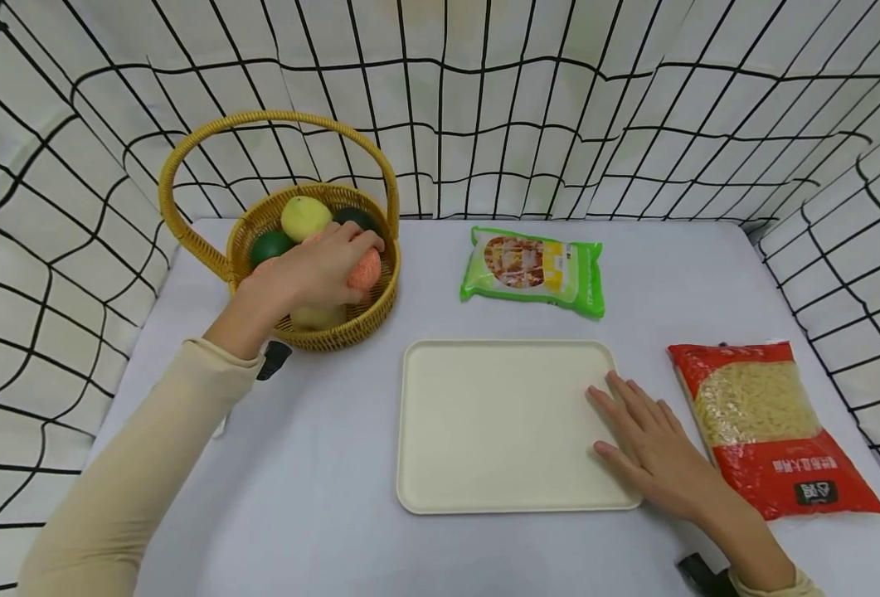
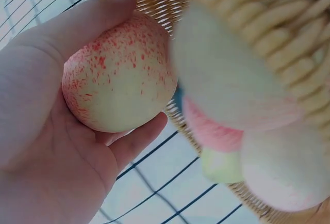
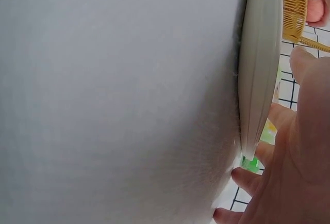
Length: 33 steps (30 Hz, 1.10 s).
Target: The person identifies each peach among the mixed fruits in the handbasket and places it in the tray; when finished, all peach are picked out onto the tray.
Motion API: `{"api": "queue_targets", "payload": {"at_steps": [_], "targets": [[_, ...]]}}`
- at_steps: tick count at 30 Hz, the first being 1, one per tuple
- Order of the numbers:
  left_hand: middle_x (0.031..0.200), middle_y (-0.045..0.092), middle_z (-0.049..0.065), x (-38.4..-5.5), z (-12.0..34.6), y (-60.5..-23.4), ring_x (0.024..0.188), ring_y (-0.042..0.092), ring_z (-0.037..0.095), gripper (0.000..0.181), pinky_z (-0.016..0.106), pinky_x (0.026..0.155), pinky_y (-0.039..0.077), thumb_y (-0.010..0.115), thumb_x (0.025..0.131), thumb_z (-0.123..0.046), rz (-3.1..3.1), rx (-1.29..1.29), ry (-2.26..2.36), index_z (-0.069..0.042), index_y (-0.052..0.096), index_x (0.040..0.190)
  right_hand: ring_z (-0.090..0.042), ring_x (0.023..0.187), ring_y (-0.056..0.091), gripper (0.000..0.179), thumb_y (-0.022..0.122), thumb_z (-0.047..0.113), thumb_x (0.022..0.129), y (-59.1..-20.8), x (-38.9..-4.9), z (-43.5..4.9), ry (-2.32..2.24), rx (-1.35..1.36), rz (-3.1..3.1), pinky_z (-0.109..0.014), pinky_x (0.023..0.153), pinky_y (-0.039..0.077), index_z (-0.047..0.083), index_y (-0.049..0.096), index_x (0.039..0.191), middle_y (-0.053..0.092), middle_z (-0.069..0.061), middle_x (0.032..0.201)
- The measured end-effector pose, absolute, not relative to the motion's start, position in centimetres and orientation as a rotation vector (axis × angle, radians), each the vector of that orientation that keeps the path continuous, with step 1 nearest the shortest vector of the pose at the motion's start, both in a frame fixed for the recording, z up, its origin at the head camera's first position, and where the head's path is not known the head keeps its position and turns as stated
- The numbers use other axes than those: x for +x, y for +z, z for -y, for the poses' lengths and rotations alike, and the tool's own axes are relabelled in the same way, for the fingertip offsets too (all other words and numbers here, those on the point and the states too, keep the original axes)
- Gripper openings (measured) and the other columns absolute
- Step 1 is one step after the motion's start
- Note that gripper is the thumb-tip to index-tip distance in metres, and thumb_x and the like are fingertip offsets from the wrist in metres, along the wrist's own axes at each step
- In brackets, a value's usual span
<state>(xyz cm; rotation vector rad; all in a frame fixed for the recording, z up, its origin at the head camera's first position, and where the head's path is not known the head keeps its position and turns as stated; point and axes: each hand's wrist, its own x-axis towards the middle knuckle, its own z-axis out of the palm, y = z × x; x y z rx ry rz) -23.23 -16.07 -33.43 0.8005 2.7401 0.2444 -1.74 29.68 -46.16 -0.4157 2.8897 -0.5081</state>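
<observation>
My left hand (image 1: 316,269) is over the wicker basket (image 1: 346,333) at the left and grips a round, red-speckled pale fruit (image 2: 121,77) between thumb and fingers. In the head view this fruit looks orange-pink (image 1: 365,270), partly covered by the hand. Around it in the basket lie a yellow-green fruit (image 1: 306,218), a dark green one (image 1: 270,247), a blackish-green one (image 1: 355,218) and a pale one (image 1: 318,317) under the hand. With fingers spread, my right hand (image 1: 656,452) rests at the right rim of a cream tray (image 1: 503,427); some fingertips lie over its edge.
A green packet (image 1: 532,272) lies behind the tray. To the right is a red bag of pasta (image 1: 775,427). The basket's tall arched handle (image 1: 283,117) rises over the fruit. Black wire grid (image 1: 484,133) fences the white table (image 1: 320,497) at the back and sides.
</observation>
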Motion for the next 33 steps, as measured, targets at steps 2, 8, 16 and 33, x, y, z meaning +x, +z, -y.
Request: {"api": "queue_targets", "payload": {"at_steps": [2,8,16,33], "targets": [[0.148,0.051,0.019,-22.9,16.0,-32.9,0.138,0.045,0.039,0.063,0.055,0.107,0.053,0.079,0.096,-0.021,-2.75,0.8,0.272,-0.008,0.049,0.15,-0.045,0.163,0.018,0.077,0.059,0.052,0.104,-46.2,-1.7,-29.7,-0.51,-0.417,-2.888,-0.079,0.122,0.02,0.034,0.024,0.17,0.015,-0.01,0.181],[0.154,0.048,0.016,-21.5,15.2,-31.3,0.14,0.045,0.035,0.062,0.054,0.109,0.051,0.078,0.097,-0.025,-2.771,0.854,0.368,-0.01,0.049,0.151,-0.044,0.163,0.018,0.078,0.06,0.051,0.104,-46.3,-1.7,-29.9,-0.514,-0.415,-2.889,-0.079,0.122,0.02,0.035,0.023,0.17,0.015,-0.01,0.181],[0.156,0.049,0.01,-19.1,13.6,-30.4,0.144,0.044,0.031,0.067,0.056,0.112,0.048,0.08,0.096,-0.029,-2.78,0.947,0.447,-0.015,0.049,0.153,-0.044,0.163,0.019,0.078,0.061,0.051,0.104,-46.4,-1.5,-29.9,-0.53,-0.418,-2.895,-0.079,0.122,0.02,0.034,0.024,0.17,0.016,-0.01,0.18],[0.15,0.053,0.008,-14.8,10.9,-31.7,0.145,0.047,0.026,0.062,0.045,0.118,0.048,0.08,0.097,-0.03,-2.737,1.227,0.614,-0.012,0.052,0.15,-0.044,0.164,0.017,0.077,0.06,0.052,0.104,-45.9,-1.9,-29.9,-0.516,-0.419,-2.881,-0.079,0.123,0.019,0.033,0.026,0.17,0.015,-0.01,0.181]]}}
